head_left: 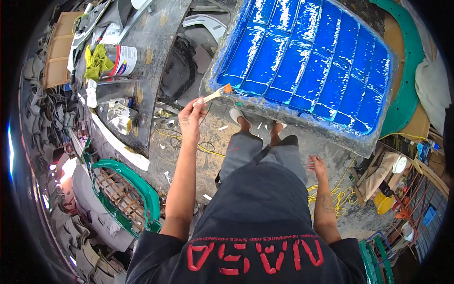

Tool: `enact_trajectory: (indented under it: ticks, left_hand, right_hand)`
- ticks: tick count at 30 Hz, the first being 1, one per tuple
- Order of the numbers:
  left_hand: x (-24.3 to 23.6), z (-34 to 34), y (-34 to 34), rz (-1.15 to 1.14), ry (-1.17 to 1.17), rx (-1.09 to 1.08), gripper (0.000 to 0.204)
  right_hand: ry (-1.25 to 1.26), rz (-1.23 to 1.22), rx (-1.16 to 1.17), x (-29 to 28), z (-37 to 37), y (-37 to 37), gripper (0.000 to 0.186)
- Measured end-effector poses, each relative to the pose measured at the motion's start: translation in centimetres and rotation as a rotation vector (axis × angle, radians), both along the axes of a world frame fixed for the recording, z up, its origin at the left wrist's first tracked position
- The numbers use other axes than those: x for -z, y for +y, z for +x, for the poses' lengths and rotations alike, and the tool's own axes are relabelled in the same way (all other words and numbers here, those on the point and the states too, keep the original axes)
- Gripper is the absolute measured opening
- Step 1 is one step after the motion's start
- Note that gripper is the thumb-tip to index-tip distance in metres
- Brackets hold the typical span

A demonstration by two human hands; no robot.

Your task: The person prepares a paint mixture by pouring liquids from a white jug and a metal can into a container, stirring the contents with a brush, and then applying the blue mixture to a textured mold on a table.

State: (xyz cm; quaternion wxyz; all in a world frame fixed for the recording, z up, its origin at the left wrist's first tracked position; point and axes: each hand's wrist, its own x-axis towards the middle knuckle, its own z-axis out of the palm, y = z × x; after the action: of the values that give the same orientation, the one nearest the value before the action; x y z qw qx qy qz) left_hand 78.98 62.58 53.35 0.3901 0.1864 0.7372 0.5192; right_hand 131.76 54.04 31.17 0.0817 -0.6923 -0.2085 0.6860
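Note:
A paintbrush point(215, 95) with a pale handle and orange-brown bristles is gripped in my left hand point(191, 120), fingers closed round the handle. Its bristle tip is at the near left corner of a large mould point(302, 116), whose grey rim surrounds a glossy wet-looking blue inside point(298, 52) divided by raised ridges. Whether the bristles touch the rim I cannot tell. My right hand point(317, 165) hangs at my side below the mould's front edge, with its fingers loosely apart and nothing seen in them.
On the dark table at left stand a metal can point(124, 60), a yellow-green cloth point(98, 61) and a clear plastic container point(121, 118). A yellow cable point(333, 195) lies coiled on the floor at right. Green curved moulds point(146, 187) and stacked grey parts point(90, 241) fill the left side.

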Motion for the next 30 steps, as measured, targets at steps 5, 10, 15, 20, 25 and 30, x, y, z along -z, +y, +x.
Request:
enact_trajectory:
  ticks: [5,10,15,20,25,30]
  left_hand:
    - [0.7,0.5,-4.1,0.135,-0.338,-0.146,0.024]
    - [1.8,1.4,-8.3,0.251,-0.656,-0.35,0.017]
    - [2.9,2.0,-12.7,0.389,-0.723,-0.49,0.014]
    - [3.1,2.2,-17.1,0.454,-0.704,-0.523,0.017]
    - [5.0,2.7,-22.8,0.565,-0.737,-0.535,0.021]
    - [7.7,3.9,-32.5,0.607,-0.738,-0.636,0.025]
  right_hand:
    - [0.027,-0.01,-0.042,0.0,-2.2,1.9,0.041]
    - [0.02,0.009,-0.132,0.4,-2.7,3.4,0.04]
    - [0.07,0.047,-0.286,0.7,-2.4,5.1,0.043]
    - [0.046,0.072,-0.314,1.4,-2.6,5.7,0.043]
    - [-0.012,0.086,-0.43,1.2,-3.6,6.2,0.046]
    - [-0.051,0.208,-0.555,-1.4,-6.5,5.9,0.046]
